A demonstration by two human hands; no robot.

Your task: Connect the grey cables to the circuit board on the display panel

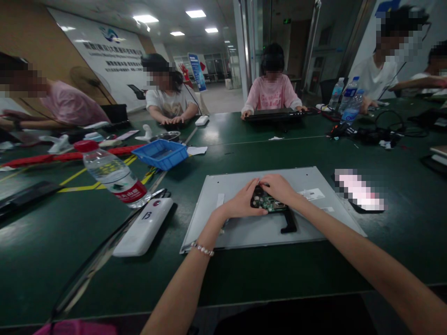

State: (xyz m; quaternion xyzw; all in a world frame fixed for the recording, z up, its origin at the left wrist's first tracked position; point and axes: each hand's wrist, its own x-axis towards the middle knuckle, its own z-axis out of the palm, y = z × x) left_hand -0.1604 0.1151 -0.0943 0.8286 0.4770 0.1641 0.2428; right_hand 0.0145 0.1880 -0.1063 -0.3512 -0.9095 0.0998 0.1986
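A green circuit board (272, 203) set in a black plastic frame (289, 221) lies over a grey flat metal panel (244, 232) in front of me. My left hand (241, 201) grips the board's left side, thumb along the lower edge and fingers toward the top. Closed in a pinch, my right hand (277, 187) is at the board's upper edge, its fingertips close to those of the left. Whatever lies between the right fingertips is hidden or too small to name. A black arm of the frame sticks out toward me.
Left of the panel are a white power bank (145, 228), a red-capped water bottle (117, 174) and a blue tray (162, 154). A phone (361, 190) lies to the right. Cables (370, 135) and several bottles (351, 104) stand farther right. Several people sit around the green table (261, 274).
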